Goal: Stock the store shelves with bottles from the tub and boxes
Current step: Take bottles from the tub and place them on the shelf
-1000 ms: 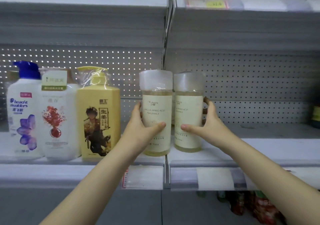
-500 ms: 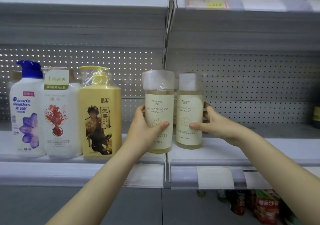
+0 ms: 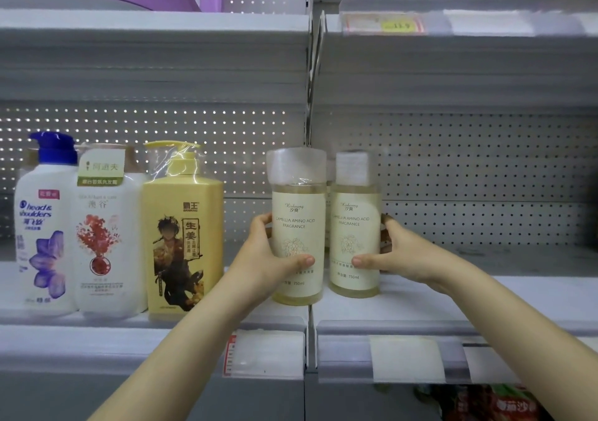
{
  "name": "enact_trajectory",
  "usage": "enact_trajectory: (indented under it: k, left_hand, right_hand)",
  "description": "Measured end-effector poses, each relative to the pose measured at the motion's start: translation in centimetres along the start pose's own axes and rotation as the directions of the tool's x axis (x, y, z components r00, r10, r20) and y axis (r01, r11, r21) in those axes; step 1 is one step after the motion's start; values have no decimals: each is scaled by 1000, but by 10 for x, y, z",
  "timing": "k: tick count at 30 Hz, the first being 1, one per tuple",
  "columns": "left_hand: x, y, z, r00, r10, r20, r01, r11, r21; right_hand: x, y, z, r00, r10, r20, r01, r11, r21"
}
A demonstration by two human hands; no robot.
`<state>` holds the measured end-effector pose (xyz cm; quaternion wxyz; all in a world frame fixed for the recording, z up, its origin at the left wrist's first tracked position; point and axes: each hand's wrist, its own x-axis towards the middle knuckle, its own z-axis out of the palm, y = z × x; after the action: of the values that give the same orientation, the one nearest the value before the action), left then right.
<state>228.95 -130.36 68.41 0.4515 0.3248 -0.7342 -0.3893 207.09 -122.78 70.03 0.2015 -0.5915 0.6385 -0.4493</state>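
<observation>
Clear plastic left bottle [image 3: 299, 213]: upright on grey shelf [image 3: 420, 310]; left hand [image 3: 268, 259] grip curled round its waist.
Right twin bottle [image 3: 354, 213]: at its 3 o'clock; right hand [image 3: 401, 255] grip curled likewise.
Handling: full, likely heavy, slick; hold mid-body.

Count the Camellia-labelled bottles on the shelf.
2: the left bottle, gripped by the left hand; the right bottle, gripped by the right hand, beside it on the shelf. A third may hide behind.
</observation>
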Motion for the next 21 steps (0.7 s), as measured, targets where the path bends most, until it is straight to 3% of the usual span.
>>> enact_trajectory:
  k: [21]
  left_hand:
    - [22, -1, 12, 998, -63, -1, 63, 998, 20]
  right_hand:
    - [22, 6, 4, 999, 15, 47, -19, 997, 74]
